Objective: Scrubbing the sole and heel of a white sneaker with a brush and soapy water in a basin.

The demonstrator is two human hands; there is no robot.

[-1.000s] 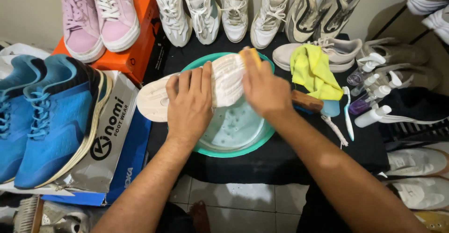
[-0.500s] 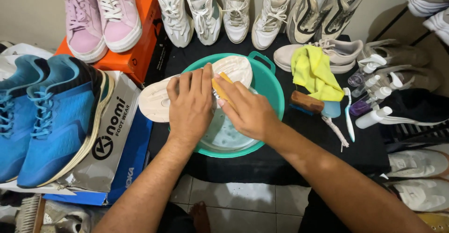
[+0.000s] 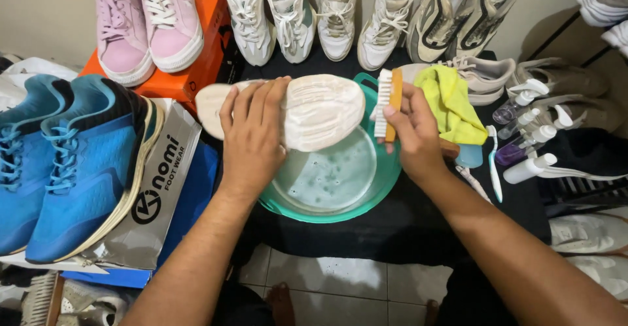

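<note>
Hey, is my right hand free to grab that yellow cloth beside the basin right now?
Probably not yet: the right hand is gripping the scrub brush. The yellow cloth lies uncovered right beside it, so nothing else blocks the way.

Blue sneakers [image 3: 65, 162], pink sneakers [image 3: 147, 21], yellow cloth [image 3: 451, 103].

sole [image 3: 320, 110] cream | basin [image 3: 366, 192] teal | cloth [image 3: 451, 103] yellow | brush [image 3: 394, 103] orange-handled

Sole-up shoe [image 3: 314, 110], brush [image 3: 389, 103], probably soapy basin [image 3: 340, 182]
</note>
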